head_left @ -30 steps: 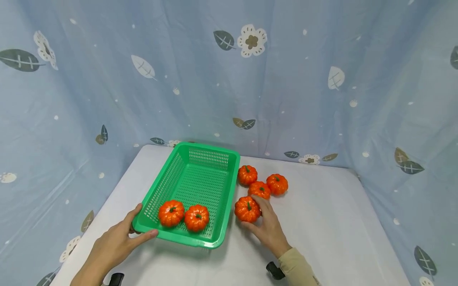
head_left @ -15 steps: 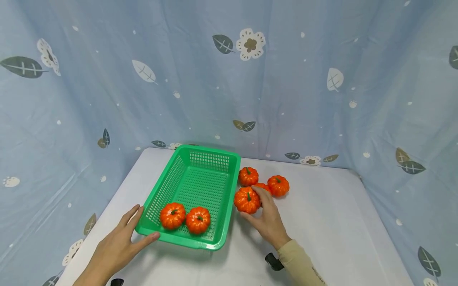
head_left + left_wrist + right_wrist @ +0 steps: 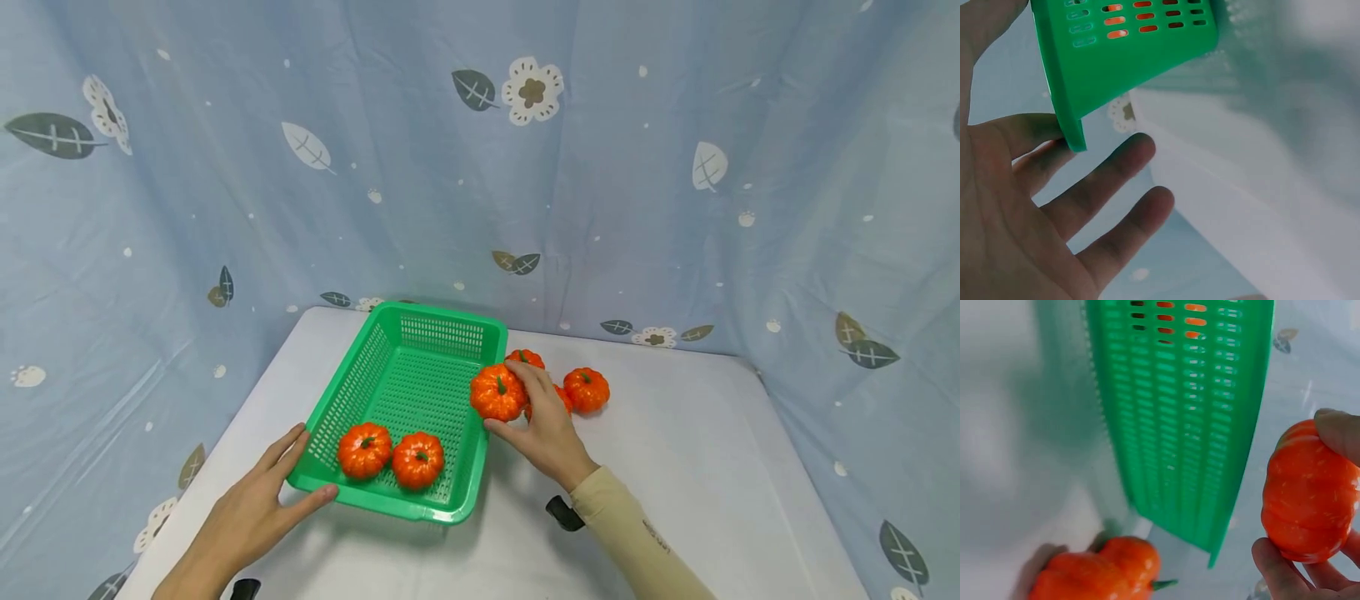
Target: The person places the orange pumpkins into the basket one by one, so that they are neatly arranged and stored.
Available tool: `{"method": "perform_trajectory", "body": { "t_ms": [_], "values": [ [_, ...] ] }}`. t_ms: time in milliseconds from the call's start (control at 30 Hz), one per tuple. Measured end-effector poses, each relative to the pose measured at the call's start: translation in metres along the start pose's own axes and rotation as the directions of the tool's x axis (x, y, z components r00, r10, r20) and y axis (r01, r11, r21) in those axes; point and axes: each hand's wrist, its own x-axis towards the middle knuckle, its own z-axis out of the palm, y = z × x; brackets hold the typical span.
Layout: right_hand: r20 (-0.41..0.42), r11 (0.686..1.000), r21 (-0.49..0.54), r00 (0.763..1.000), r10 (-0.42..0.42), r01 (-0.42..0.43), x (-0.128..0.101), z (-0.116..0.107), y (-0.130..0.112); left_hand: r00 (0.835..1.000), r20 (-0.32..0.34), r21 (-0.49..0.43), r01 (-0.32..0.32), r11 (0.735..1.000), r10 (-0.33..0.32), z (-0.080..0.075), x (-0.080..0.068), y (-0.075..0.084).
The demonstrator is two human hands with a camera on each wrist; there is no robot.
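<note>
My right hand (image 3: 542, 429) grips a small orange pumpkin (image 3: 497, 395) lifted above the right rim of the green basket (image 3: 408, 350); in the right wrist view the pumpkin (image 3: 1310, 500) sits between thumb and fingers beside the basket wall (image 3: 1191, 419). Two pumpkins (image 3: 363, 449) (image 3: 417, 459) lie inside the basket at its near end. My left hand (image 3: 255, 508) lies with straight fingers against the basket's near left corner (image 3: 1075, 134). Three more pumpkins lie on the white table right of the basket: one (image 3: 587, 389) in full view, two (image 3: 525, 358) (image 3: 558, 398) partly hidden by my hand.
The white table (image 3: 675, 467) is closed in by a blue curtain (image 3: 480, 167) with leaf and flower prints on three sides. A small black object (image 3: 561, 512) lies on the table under my right forearm.
My right hand has lifted the pumpkin off the table and carried it up and left, to above the basket's right rim. The left hand has stayed at the basket corner.
</note>
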Motion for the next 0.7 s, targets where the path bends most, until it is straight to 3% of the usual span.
{"method": "perform_trajectory", "body": {
  "t_ms": [400,700],
  "values": [
    [0.155,0.999,0.053,0.988,0.002,-0.01,0.046,0.012,-0.035,0.999,0.021,0.004,0.042,0.999,-0.042,-0.002,0.0,0.002],
    [0.307,0.997,0.062,0.951,0.033,-0.054,0.07,0.048,-0.057,0.998,0.023,-0.002,0.053,0.999,-0.053,0.002,-0.002,0.001]
  ]
}}
